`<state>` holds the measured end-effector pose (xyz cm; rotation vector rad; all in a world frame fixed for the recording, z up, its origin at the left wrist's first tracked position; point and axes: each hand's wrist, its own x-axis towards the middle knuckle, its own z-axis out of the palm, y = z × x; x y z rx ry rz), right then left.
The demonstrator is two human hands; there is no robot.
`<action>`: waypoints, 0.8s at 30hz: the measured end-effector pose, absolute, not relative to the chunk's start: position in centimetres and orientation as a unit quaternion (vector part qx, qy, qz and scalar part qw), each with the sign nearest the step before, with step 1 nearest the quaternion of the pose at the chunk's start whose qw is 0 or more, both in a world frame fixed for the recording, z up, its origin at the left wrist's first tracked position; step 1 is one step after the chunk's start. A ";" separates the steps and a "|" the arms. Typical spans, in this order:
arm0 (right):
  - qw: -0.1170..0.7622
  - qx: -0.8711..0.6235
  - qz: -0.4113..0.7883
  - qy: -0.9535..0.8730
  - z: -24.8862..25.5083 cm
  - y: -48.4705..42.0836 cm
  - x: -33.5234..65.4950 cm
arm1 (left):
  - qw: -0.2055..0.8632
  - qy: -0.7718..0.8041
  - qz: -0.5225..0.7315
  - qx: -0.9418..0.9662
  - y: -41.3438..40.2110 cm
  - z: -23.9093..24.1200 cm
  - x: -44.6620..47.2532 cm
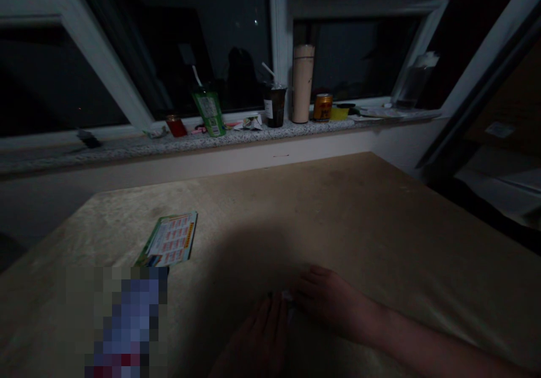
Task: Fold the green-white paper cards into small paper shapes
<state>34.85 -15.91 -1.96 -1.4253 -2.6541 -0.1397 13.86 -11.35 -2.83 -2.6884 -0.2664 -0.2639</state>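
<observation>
On the left of a tan bench (359, 209), a pixelated blue object (129, 316) lies just nearer than a printed card (175, 237), both perhaps set aside to give the hands room. Behind, a speckled windowsill (249, 139) carries, left to right, a red jar (176, 127), green cup (210, 113), dark cup (276, 105), tall tumbler (303, 85) and gold can (323, 107), likely stood there to stay off the bench. At bottom centre, the left hand (260, 333) lies with fingers together; whether its grip is closed on anything cannot be told. A small pale scrap (288, 296) sits between the hands, beside the left fingertips. Rightmost, the right hand (327, 296) bends its fingers by the scrap, probably steadying it; whether its grip pinches it is too dark to tell.
</observation>
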 end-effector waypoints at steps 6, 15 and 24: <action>0.100 -0.517 0.020 -0.850 -1.8 -17.5 35.1 | 0.216 -0.126 -0.090 -0.964 -12.3 -4.7 13.5; 0.191 -0.535 0.134 -0.812 -1.0 -18.2 35.7 | 0.203 -0.115 -0.094 -0.968 -11.9 -4.3 13.5; 0.209 -0.552 0.131 -0.796 -1.2 -18.2 35.7 | 0.186 -0.114 -0.107 -0.970 -11.9 -4.2 13.1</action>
